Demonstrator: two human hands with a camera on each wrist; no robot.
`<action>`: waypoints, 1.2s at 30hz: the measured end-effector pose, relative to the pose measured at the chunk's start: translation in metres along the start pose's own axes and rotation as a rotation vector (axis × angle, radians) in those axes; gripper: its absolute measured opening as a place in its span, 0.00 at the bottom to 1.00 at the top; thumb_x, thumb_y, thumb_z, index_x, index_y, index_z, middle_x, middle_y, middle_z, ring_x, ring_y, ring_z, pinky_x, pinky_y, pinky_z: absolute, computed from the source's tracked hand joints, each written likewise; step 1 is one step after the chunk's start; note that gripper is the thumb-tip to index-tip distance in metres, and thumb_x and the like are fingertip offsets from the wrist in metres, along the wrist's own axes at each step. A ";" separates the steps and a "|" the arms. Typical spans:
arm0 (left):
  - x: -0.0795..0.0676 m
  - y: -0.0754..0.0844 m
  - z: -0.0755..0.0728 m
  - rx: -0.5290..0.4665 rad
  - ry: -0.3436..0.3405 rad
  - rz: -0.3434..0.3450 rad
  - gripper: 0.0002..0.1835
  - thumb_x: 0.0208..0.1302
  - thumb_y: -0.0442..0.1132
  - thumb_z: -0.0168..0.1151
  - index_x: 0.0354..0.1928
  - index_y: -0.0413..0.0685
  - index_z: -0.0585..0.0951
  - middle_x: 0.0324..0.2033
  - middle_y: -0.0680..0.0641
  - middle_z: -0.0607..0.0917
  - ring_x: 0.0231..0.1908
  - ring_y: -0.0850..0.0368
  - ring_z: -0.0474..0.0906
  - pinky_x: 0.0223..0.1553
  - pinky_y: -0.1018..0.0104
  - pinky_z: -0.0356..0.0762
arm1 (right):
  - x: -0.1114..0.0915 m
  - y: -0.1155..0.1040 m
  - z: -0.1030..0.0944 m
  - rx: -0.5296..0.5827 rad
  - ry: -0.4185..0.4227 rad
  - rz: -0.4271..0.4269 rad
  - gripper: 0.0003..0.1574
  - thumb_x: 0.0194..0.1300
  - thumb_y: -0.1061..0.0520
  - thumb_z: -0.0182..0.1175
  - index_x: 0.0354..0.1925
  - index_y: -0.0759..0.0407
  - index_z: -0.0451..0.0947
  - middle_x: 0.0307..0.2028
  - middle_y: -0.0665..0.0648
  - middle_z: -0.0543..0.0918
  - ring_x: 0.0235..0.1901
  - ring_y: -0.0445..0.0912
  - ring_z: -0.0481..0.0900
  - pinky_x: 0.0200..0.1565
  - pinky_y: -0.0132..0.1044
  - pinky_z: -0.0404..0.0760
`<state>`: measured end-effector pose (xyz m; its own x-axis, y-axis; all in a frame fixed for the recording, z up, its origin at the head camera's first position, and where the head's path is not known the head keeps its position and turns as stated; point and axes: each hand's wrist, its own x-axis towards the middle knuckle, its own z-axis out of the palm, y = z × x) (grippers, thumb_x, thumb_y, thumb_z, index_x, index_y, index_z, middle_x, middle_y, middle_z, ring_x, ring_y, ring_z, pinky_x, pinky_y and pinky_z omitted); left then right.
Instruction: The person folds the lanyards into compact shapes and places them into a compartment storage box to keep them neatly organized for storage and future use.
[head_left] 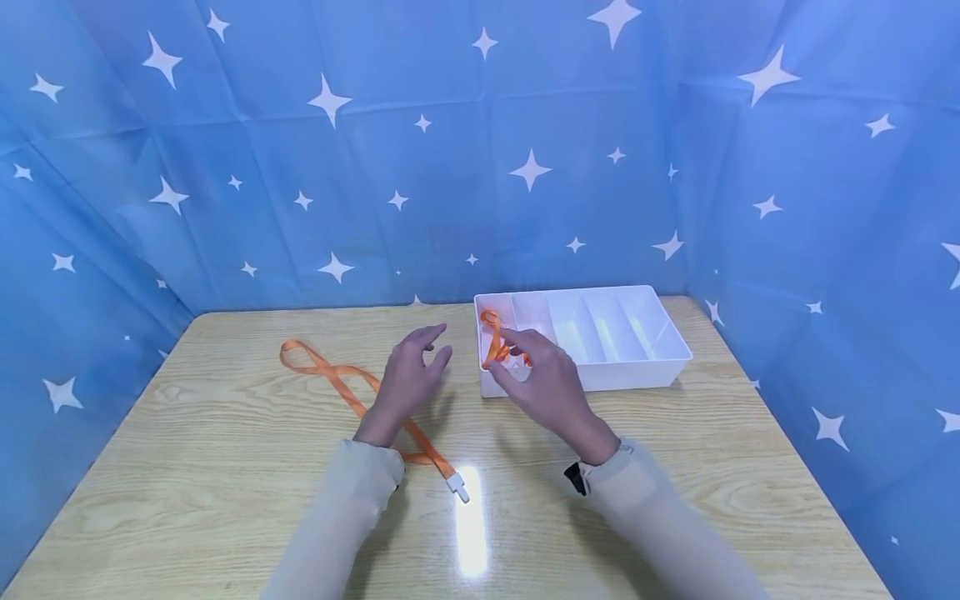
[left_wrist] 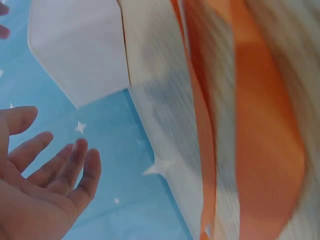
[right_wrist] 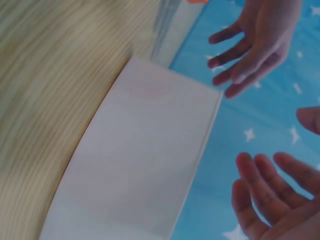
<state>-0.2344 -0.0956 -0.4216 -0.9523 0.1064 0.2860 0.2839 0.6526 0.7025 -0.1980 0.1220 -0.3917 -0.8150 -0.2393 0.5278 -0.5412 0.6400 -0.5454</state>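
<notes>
An orange lanyard (head_left: 429,450) lies in a loose loop on the table, its white clip (head_left: 458,487) toward the front. My left hand (head_left: 411,371) hovers above part of that strap with relaxed, parted fingers and holds nothing. Another orange strap (head_left: 495,343) lies bunched in the leftmost compartment of the white divided tray (head_left: 622,377). Over that compartment is my right hand (head_left: 547,379), thumb and fingers spread apart; it hides part of the strap. In the right wrist view, the right hand's fingers (right_wrist: 260,195) hold nothing.
The tray stands at the back right of the wooden table (head_left: 187,433), its other compartments to the right of the strap. A blue curtain (head_left: 420,167) with white stars hangs behind the table and along both sides.
</notes>
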 end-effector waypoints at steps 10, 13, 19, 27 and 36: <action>0.000 -0.023 -0.025 0.023 0.027 -0.145 0.21 0.71 0.43 0.60 0.63 0.45 0.79 0.50 0.38 0.84 0.37 0.48 0.84 0.31 0.57 0.81 | -0.015 -0.022 0.018 0.008 -0.076 -0.059 0.26 0.61 0.52 0.70 0.56 0.60 0.81 0.42 0.55 0.84 0.33 0.45 0.82 0.30 0.34 0.77; -0.001 -0.031 -0.031 0.047 0.031 -0.197 0.21 0.70 0.42 0.60 0.62 0.44 0.80 0.46 0.39 0.86 0.29 0.51 0.82 0.23 0.61 0.76 | -0.019 -0.026 0.026 0.014 -0.096 -0.088 0.26 0.60 0.53 0.71 0.55 0.60 0.82 0.43 0.54 0.85 0.31 0.44 0.82 0.30 0.32 0.77; -0.006 -0.047 -0.042 0.089 -0.006 -0.287 0.21 0.69 0.42 0.61 0.61 0.42 0.80 0.40 0.40 0.85 0.15 0.55 0.71 0.16 0.64 0.66 | -0.026 -0.032 0.041 0.025 -0.170 -0.121 0.25 0.60 0.52 0.71 0.54 0.59 0.82 0.37 0.51 0.85 0.26 0.42 0.79 0.27 0.29 0.74; -0.014 -0.066 -0.052 0.102 -0.040 -0.344 0.22 0.69 0.43 0.60 0.62 0.41 0.79 0.46 0.38 0.84 0.34 0.47 0.82 0.23 0.62 0.73 | -0.034 -0.040 0.054 0.033 -0.348 -0.044 0.25 0.62 0.48 0.68 0.55 0.56 0.82 0.37 0.52 0.84 0.23 0.33 0.73 0.28 0.28 0.73; -0.016 -0.076 -0.064 0.050 -0.085 -0.388 0.24 0.69 0.41 0.61 0.64 0.38 0.76 0.51 0.35 0.82 0.47 0.41 0.81 0.37 0.54 0.80 | -0.038 -0.045 0.064 -0.019 -0.498 -0.049 0.29 0.60 0.44 0.71 0.55 0.58 0.82 0.38 0.53 0.86 0.30 0.40 0.80 0.29 0.30 0.75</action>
<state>-0.2333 -0.1952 -0.4382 -0.9942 -0.0949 -0.0503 -0.1022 0.6920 0.7146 -0.1559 0.0557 -0.4289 -0.7915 -0.5856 0.1751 -0.5808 0.6313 -0.5139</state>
